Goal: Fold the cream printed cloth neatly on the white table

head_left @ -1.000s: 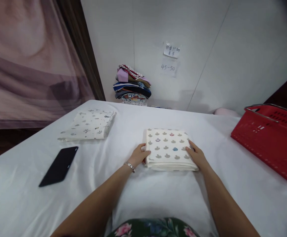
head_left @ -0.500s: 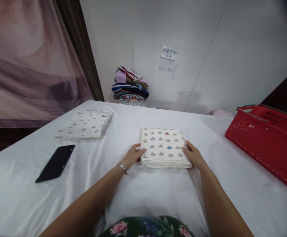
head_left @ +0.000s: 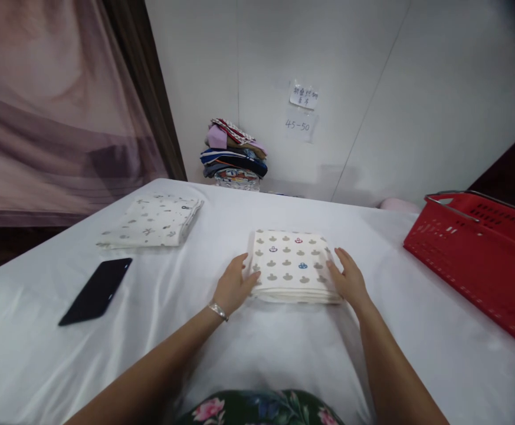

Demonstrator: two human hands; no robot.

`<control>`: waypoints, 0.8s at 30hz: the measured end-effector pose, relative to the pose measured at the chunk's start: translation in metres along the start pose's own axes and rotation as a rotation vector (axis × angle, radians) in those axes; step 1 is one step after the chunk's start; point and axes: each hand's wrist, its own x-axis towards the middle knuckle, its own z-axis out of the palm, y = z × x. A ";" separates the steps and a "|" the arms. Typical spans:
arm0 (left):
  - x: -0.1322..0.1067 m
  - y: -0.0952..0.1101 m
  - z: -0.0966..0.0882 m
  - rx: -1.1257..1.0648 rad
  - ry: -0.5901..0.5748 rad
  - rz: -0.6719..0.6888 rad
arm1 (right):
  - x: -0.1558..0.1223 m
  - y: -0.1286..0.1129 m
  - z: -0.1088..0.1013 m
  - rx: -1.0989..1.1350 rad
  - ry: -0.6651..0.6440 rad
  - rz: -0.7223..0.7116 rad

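Observation:
A folded white cloth (head_left: 290, 260) with rows of grey duck-like shapes and a few coloured ones lies flat on the white-covered table, its layered edge facing me. At its left side is my left hand (head_left: 234, 288), fingers apart, the thumb by the near left corner. My right hand (head_left: 349, 280) is at the right side, also with fingers spread and the thumb near the edge. Neither hand grips the cloth; whether the fingertips touch it is hard to tell. Another folded white cloth (head_left: 153, 221), with small grey prints, lies farther left.
A dark phone (head_left: 95, 291) rests on the white sheet (head_left: 160, 330) at left. On the right stands a red basket (head_left: 482, 260) with metal handles. Behind the table is a pile of folded fabrics (head_left: 234, 154) against the wall, with paper notes (head_left: 304, 97) above.
Both hands have loosened from the cloth's side edges and their fingers have spread. The cloth stays in nearly the same place.

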 end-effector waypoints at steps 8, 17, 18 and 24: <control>-0.010 -0.001 0.018 0.330 -0.205 0.328 | -0.012 -0.014 0.020 -0.303 -0.388 -0.110; -0.014 -0.011 0.016 0.056 -0.063 0.240 | -0.005 0.002 0.023 -0.009 -0.341 -0.045; -0.013 -0.013 0.015 -0.006 -0.032 0.195 | -0.004 0.005 0.022 0.074 -0.284 -0.003; -0.005 -0.021 0.012 -0.192 -0.003 -0.093 | 0.002 0.024 0.017 0.273 -0.119 0.276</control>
